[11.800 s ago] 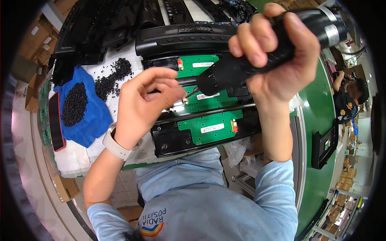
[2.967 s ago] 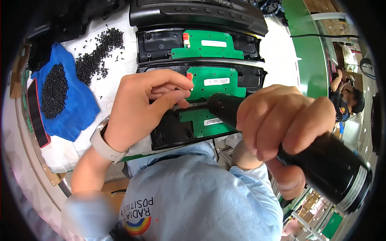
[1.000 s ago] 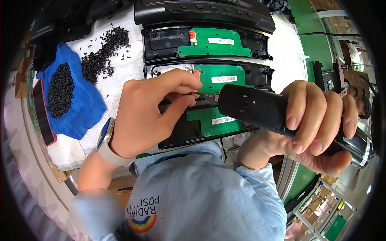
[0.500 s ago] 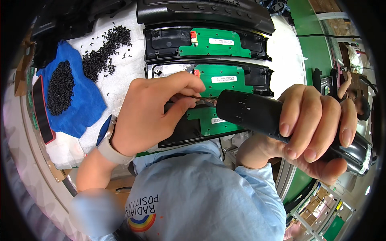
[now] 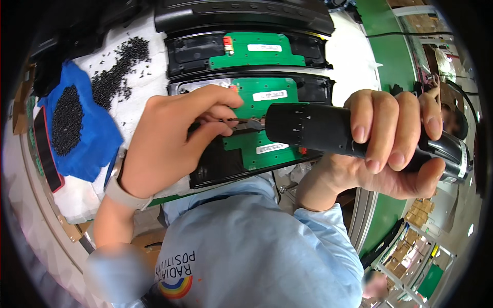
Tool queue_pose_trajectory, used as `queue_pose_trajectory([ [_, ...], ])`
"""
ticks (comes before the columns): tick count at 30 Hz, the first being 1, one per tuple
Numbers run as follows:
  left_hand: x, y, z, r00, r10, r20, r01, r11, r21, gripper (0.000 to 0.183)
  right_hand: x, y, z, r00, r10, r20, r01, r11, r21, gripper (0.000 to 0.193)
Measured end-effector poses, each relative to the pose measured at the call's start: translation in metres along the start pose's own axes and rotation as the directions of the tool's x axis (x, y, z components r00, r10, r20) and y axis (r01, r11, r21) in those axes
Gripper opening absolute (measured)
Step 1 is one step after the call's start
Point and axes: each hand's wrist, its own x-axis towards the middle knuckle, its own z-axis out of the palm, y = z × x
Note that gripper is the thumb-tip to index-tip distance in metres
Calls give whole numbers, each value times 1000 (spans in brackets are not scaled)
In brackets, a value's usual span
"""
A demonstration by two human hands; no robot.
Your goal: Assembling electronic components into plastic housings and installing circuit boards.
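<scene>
My right hand (image 5: 395,136) is wrapped round a black electric screwdriver (image 5: 318,128), held level with its tip toward the left. At that tip, the thumb and fingers of my left hand (image 5: 167,136) are pinched together beside a thin dark shaft; what sits between the fingertips is too small and hidden to name. Both hands are above black plastic housings fitted with green circuit boards. The middle board (image 5: 249,84) is partly covered by my left hand, and the nearest board (image 5: 257,159) lies below the screwdriver. A farther board (image 5: 241,60) is in full view.
Small black screws (image 5: 68,120) are heaped on a blue cloth (image 5: 105,141) at left, and a loose screw pile (image 5: 113,79) spreads over the white sheet. Beside the cloth lies a flat black, red-edged object (image 5: 46,149). A long black casing (image 5: 246,18) stands behind. Another person is at far right.
The whole view has shifted, so the boards and screw piles appear farther left. My hands keep the same grip, with the screwdriver tip still at my left fingertips and turned slightly more level.
</scene>
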Motion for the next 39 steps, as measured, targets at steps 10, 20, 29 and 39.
queue_pose_trajectory([
  [10, -2, 1, 4, 993, 96, -66, -89, 991, 104, 18, 0, -36, -21, 994, 50, 102, -17, 952, -306, 35],
  [20, 2, 4, 2, 989, 86, -119, -73, 992, 102, 11, -1, -38, -29, 974, 150, 170, -70, 912, -403, 37],
  [29, 2, 3, 3, 989, 81, -121, -70, 993, 90, 10, 5, -39, -26, 958, 220, 182, -116, 882, -456, 38],
  [39, 2, -8, 8, 988, 81, -130, -80, 997, 10, 15, 8, -33, -16, 920, 330, 211, -185, 841, -508, 35],
])
